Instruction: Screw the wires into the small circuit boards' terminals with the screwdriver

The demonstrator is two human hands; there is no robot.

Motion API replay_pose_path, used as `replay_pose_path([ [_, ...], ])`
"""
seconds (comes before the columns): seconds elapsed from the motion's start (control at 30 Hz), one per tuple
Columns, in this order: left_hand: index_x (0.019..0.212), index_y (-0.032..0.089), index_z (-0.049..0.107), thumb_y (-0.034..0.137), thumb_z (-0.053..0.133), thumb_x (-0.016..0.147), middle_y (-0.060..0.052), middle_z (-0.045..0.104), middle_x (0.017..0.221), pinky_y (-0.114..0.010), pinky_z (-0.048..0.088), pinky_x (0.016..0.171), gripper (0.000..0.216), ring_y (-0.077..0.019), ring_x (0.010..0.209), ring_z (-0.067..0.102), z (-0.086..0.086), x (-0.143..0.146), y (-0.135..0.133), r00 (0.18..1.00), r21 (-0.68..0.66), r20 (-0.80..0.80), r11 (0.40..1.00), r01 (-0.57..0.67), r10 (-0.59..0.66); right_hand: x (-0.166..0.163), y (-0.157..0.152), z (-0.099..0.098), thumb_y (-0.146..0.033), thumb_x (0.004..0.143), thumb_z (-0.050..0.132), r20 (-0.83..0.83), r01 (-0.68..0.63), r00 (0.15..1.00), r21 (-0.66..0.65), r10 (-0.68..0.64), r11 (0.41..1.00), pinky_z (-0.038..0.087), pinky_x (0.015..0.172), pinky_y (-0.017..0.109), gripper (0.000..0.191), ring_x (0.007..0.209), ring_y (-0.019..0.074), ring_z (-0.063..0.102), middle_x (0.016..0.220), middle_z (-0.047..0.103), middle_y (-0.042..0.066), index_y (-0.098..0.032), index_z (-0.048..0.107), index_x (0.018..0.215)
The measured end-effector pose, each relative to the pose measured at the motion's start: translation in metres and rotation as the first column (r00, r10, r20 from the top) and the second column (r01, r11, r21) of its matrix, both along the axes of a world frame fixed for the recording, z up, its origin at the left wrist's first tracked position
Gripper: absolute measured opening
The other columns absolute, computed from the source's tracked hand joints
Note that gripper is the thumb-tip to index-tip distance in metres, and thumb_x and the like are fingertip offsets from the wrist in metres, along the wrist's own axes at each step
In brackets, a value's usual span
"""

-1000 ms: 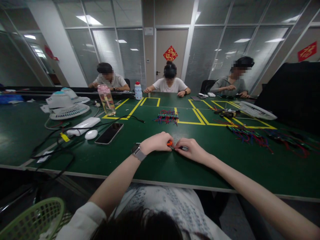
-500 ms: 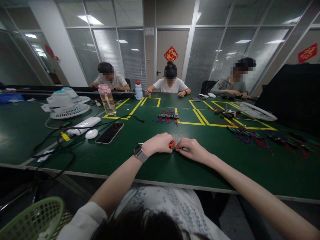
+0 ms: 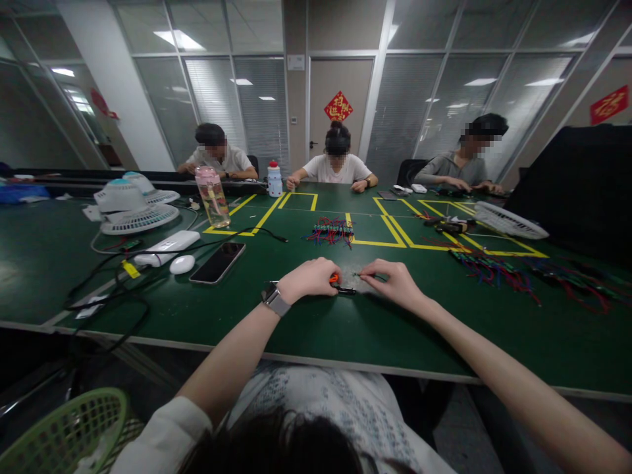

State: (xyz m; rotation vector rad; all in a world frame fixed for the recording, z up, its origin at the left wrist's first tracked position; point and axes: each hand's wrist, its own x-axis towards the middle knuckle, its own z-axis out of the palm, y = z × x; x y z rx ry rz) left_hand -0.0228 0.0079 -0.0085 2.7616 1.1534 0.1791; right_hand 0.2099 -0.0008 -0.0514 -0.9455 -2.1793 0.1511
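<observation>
above the counter (image 3: 340, 337), right hand (image 3: 396, 280) pinches a tiny part (image 3: 355, 274), which a loose grip could drop; left hand (image 3: 310, 277) clasps orange-handled tool (image 3: 334, 278).

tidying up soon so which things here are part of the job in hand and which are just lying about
Job in hand: the orange item in the left hand; the black tool end beside it; the small piece in the right hand; probably the wired boards.

Apparently just lying about: phone, white oval case, pink-lidded bottle, white fan.
</observation>
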Motion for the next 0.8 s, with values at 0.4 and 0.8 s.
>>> replay_pose_path([
  [0.4,0.094,0.021,0.07,0.035,0.068,0.07,-0.005,0.068,0.092,-0.024,0.042,0.068,0.028,-0.0204,0.087,0.061,0.007,-0.008,0.002,0.999,-0.086,-0.001,0.995,-0.049,0.049,0.028,0.023,-0.012,-0.028,0.082,0.061,0.093,0.214,0.975,-0.126,-0.203,0.969,0.053,0.07,0.031,0.016,0.075,0.0208,0.068,0.082,0.074,0.006,-0.018,0.074,0.081],
  [0.8,0.095,0.023,0.071,0.038,0.072,0.067,-0.003,0.067,0.091,-0.023,0.043,0.07,0.032,-0.0185,0.084,0.06,0.008,-0.013,0.008,0.999,-0.202,-0.001,0.978,-0.05,0.051,0.043,0.028,-0.01,-0.022,0.083,0.06,0.243,0.154,0.96,-0.032,-0.142,0.988,0.051,0.068,0.029,0.014,0.073,0.019,0.065,0.081,0.071,0.007,-0.016,0.072,0.079],
])
